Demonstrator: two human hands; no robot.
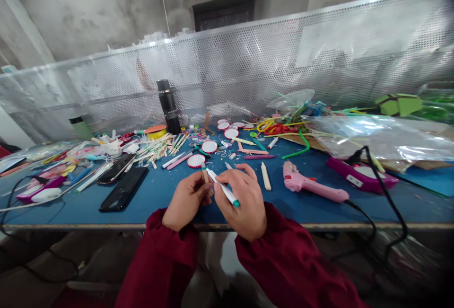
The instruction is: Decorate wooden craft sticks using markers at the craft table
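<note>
Between the fingers of my left hand (187,200) is a wooden craft stick (205,173) with a green-coloured top end, held upright near the table's front edge. My right hand (244,201) grips a white marker (223,188) with a green end, its tip pointing up and left against or very close to the stick. Whether tip and stick touch I cannot tell. Just beyond my hands lie a round white disc with a red rim (196,161) and a similar disc (209,146). A cream-coloured marker (266,176) lies to the right of my right hand.
A pink glue gun (314,184) and a purple power strip (362,174) lie at right, with black cables. Two phones, one a black phone (124,189), lie at left. Behind are a black bottle (169,107), loose craft sticks (159,149), pipe cleaners (276,126) and a perforated metal screen (234,71).
</note>
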